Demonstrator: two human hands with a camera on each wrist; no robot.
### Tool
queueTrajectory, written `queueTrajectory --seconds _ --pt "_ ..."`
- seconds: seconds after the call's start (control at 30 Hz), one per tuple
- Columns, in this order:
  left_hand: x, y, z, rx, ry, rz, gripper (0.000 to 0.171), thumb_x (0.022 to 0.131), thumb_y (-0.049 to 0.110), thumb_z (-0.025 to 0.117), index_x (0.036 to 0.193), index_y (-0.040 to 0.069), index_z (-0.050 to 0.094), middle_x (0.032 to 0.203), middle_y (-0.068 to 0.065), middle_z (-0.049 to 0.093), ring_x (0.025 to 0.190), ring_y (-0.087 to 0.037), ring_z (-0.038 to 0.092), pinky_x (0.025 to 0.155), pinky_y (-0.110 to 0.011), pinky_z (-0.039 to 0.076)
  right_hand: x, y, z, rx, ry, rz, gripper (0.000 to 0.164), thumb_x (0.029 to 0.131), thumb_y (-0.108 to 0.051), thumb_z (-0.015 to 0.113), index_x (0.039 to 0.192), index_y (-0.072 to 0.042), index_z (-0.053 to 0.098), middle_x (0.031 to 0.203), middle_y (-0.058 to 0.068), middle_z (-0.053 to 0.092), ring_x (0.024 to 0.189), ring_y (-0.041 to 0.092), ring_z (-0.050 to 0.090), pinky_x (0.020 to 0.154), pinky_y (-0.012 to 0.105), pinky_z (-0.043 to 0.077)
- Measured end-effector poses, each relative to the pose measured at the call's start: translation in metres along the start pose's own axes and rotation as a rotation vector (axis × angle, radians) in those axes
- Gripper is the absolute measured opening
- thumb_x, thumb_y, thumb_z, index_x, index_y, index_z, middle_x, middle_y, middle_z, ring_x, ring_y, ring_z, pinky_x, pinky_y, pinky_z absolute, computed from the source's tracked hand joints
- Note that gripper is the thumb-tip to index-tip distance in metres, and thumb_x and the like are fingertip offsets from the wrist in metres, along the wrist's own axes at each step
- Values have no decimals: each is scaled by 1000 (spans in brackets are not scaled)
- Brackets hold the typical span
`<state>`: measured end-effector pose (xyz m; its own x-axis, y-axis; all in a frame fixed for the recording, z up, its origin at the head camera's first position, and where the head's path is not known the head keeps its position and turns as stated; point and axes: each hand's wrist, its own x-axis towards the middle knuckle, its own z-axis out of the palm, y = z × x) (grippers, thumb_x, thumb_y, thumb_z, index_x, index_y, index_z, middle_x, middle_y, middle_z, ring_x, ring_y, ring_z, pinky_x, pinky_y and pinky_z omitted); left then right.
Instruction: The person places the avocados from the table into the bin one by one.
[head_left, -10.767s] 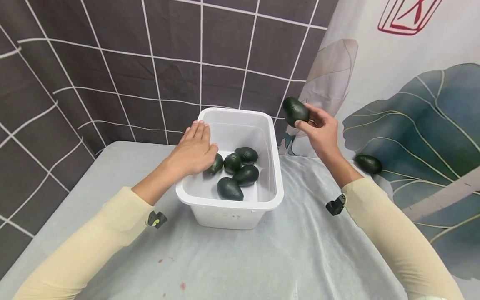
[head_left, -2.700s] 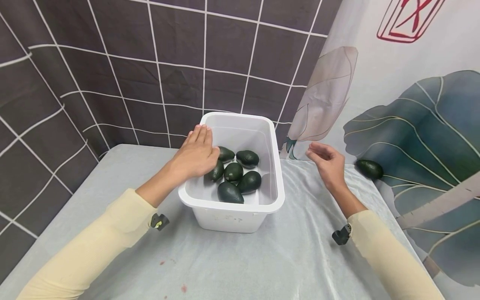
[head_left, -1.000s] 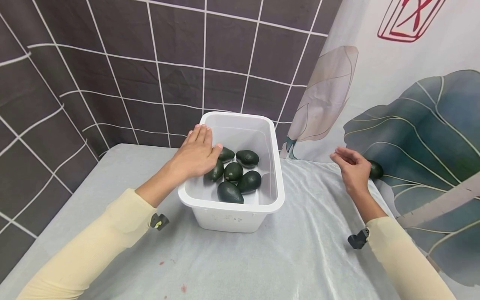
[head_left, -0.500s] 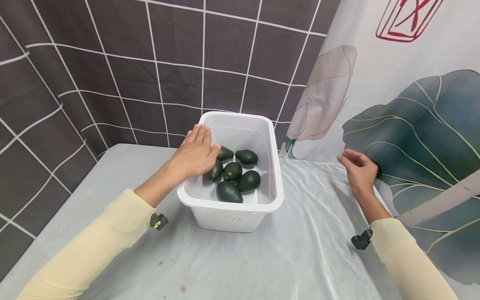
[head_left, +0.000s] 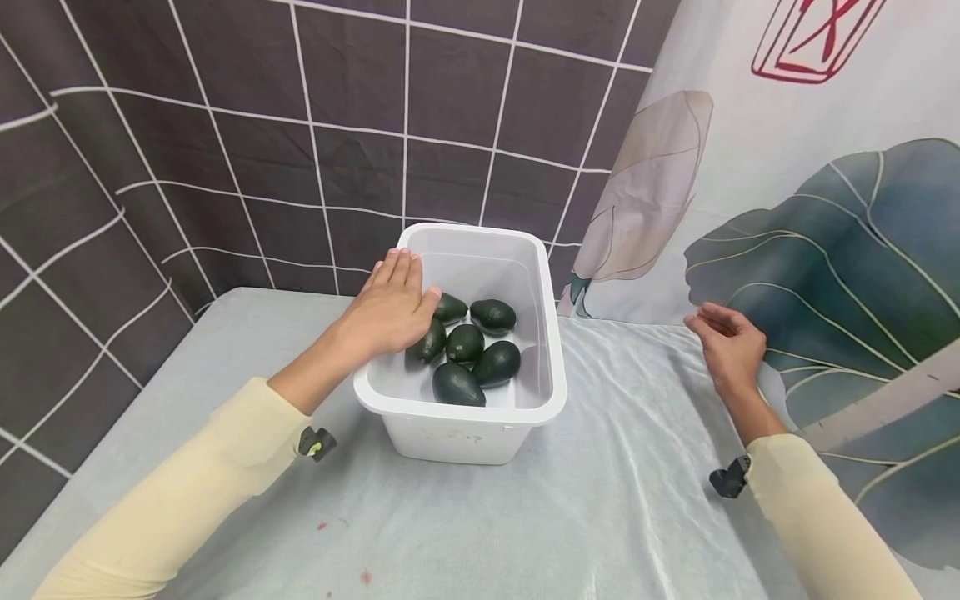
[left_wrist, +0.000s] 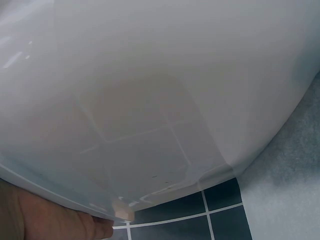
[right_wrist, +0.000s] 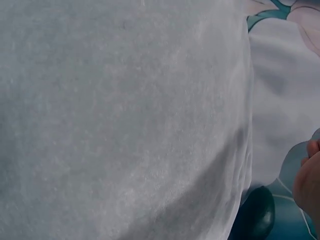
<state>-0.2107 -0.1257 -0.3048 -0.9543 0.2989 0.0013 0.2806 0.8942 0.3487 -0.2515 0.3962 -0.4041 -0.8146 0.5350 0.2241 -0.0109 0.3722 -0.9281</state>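
Note:
My left hand lies over the left rim of a white plastic tub, fingers straight. The left wrist view shows that hand against the tub's outer wall. Inside the tub sit several dark green avocados. At the table's right edge, my right hand hovers with loosely bent fingers and nothing visible in them. One loose avocado shows in the right wrist view, beside and apart from my right hand; the hand hides it in the head view.
A pale grey cloth covers the table. Behind it hangs a dark curtain with white grid lines. On the right hangs a white curtain with large leaf prints.
My right hand held an avocado in the air earlier; the tub now has one more avocado at its back left. That hand has since moved right, over the loose avocado. My left hand stays put.

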Motion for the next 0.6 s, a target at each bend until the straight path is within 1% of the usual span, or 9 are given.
queueTrajectory --seconds 0.13,0.27,0.33,0.37,0.43,0.5,0.6 --pt "0 0 0 1 1 -1 80 119 42 23 175 -13 8 187 -33 -1 178 -47 -6 146 -58 0 3 3 -3 -36 13 0 46 100 -24 87 143 -10 78 108 -24 71 100 -9 67 89 3 54" --pt "-1 0 0 -2 0 -2 80 119 42 23 175 -13 8 187 -33 -1 178 -46 -7 146 -58 0 6 6 -5 -72 37 2 48 100 -25 87 145 -10 77 108 -24 70 97 -11 65 90 5 54" --pt "-1 0 -1 -4 -1 -3 80 119 42 23 175 -13 8 187 -33 -1 178 -46 -8 146 -58 0 8 8 -7 -92 49 3 49 100 -25 87 146 -10 76 113 -19 73 98 -11 65 92 5 55" --pt "-1 0 -1 -4 -2 -3 80 119 42 23 175 -13 8 187 -33 -1 178 -46 -8 146 -58 0 8 8 -7 -103 57 2 49 101 -26 87 146 -11 76 116 -15 75 99 -10 65 94 6 55" --pt "-1 0 -1 -6 -1 -3 80 119 42 23 175 -13 8 187 -33 -1 178 -46 -8 146 -58 0 9 9 -9 -133 71 9 51 101 -28 86 148 -12 75 127 -7 76 107 -5 69 101 10 57" --pt "-2 0 -1 -10 -1 -2 79 119 41 24 175 -13 8 187 -33 -1 178 -46 -8 146 -58 -1 11 10 -11 -163 79 20 54 102 -30 85 151 -14 73 139 0 75 121 3 72 111 16 57" --pt "-2 0 -1 -12 0 -1 79 120 40 25 175 -13 8 187 -33 -1 178 -46 -8 146 -58 -1 13 9 -15 -210 92 52 59 102 -37 82 156 -16 69 152 5 70 142 16 67 124 27 52"
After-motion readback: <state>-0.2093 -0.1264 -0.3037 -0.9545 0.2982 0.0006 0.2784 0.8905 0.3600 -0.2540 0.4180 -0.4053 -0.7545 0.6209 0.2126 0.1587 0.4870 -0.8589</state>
